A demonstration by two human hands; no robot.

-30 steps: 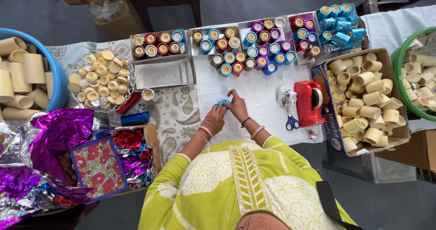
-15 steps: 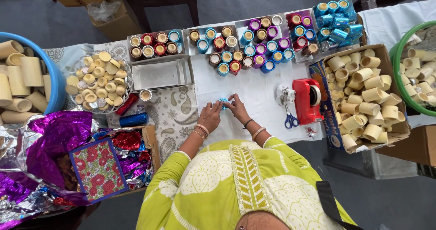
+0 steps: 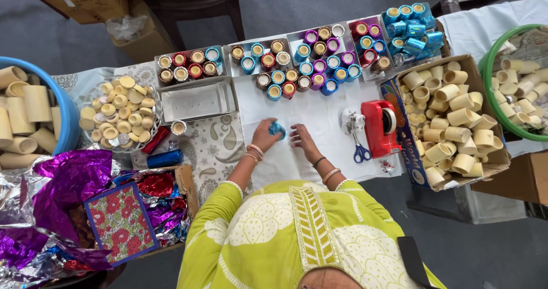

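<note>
Overhead view of a person in a yellow-green patterned garment at a counter (image 3: 319,109) covered with white cloth. At centre frame, the left hand (image 3: 265,136) grips a small blue foil-wrapped cup (image 3: 278,129), its fingers curled around the cup's left side. The right hand (image 3: 302,139) rests just right of the cup, fingers together and pointing toward it; whether they touch the foil cannot be told. Both wrists carry bangles.

Above the hands, across the upper middle of the frame, metal trays (image 3: 285,60) hold rows of finished cups wrapped in red, blue, purple and gold foil. An empty rectangular tin (image 3: 197,100) lies left of centre. To the right of the hands stand a red tape dispenser (image 3: 379,127) and blue-handled scissors (image 3: 359,150). A cardboard box (image 3: 454,123) at right is filled with plain cream-coloured cups; a green tub (image 3: 514,77) at far right holds more. At upper left, a round dish (image 3: 118,113) contains small cream discs, and a blue tub (image 3: 31,117) at the left edge holds taller cream tubes. Crumpled purple, red and silver foil sheets (image 3: 63,192) fill the lower left, beside a floral-patterned card (image 3: 121,222).
</note>
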